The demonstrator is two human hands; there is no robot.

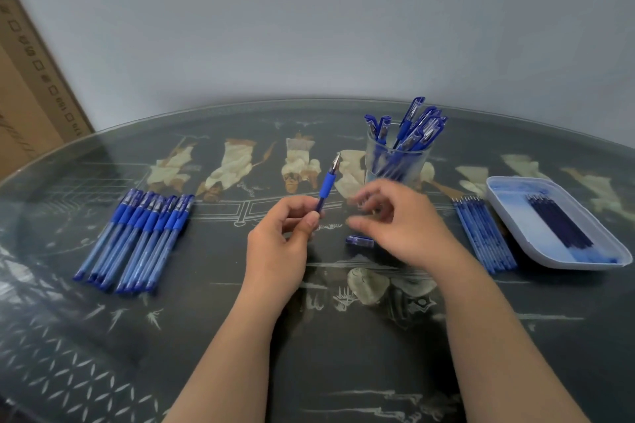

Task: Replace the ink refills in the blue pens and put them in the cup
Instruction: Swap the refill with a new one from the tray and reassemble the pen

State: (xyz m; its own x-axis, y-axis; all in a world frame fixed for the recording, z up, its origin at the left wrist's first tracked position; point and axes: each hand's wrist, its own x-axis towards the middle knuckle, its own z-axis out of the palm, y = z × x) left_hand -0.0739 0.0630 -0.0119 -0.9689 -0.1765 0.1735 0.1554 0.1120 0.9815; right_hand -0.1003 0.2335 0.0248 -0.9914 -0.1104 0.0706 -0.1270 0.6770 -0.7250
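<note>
Glass covers the dark lacquered table, its painted pale robed figures showing through the smooth, reflective sheet. 1 frosted, translucent round cup stands upper right of centre, with roughly 8 capped blue pens leaning in it. At left lies 1 tidy row of about 8 capped pens with clear barrels and rubbery blue grips. At right, about 7 slim blue refills lie side by side, just beside 1 white rounded plastic tray holding a bundle of darker refills. 1 loose cap rests on the glass at centre.

The left hand pinches an uncapped pen by its lower barrel, metal tip up. The right hand, blurred, hovers over the cap with fingers loosely spread, gripping nothing visible.
</note>
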